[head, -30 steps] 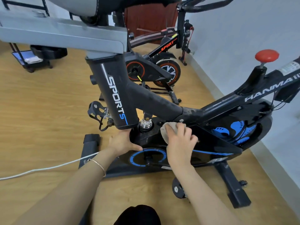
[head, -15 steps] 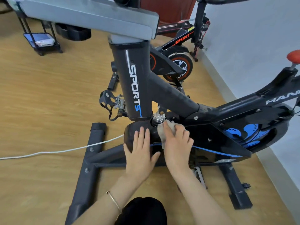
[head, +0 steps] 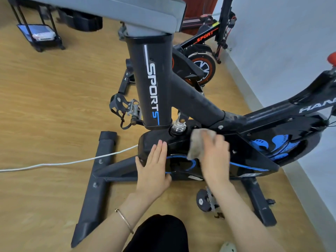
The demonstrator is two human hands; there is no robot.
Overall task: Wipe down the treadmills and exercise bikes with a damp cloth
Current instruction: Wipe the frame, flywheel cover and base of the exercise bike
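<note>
Step in hand: wiping the black drive housing (head: 147, 140) of the near exercise bike (head: 152, 84), low on the frame just below the seat post. Best done with the cloth (head: 197, 142) spread flat under the right hand (head: 216, 159), pressed evenly and drawn in overlapping strokes along the housing toward the flywheel (head: 283, 146), then worked round the silver knob (head: 179, 126) at the post's foot, a likely trap for grime. Worth refolding to a fresh face once soiled, and going gently over the blue decals. Left hand (head: 154, 170) laid flat on the housing's rear end, fingers straight and together, grasping nothing, thumb at the housing's edge: a sound brace, to be shifted aside before wiping that patch. Right hand smeared by blur, lying over the cloth against the top of the housing; fingers there either pinching the cloth or merely pressing it, cannot tell which. Cloth pale beige-grey, crumpled, showing above and to the left of that hand, touching the housing just beside the knob. Bike black with blue trim, "SPORTS" down the seat post, glossy on the housing, duller on the sloping tube. Standing on a wooden floor (head: 54, 106) near the wall (head: 281, 42), a second bike (head: 201, 64) with red-orange trim behind, a white cord (head: 63, 163) trailing off to the left. No treadmill in view; most of the task judged yet to do.
</note>
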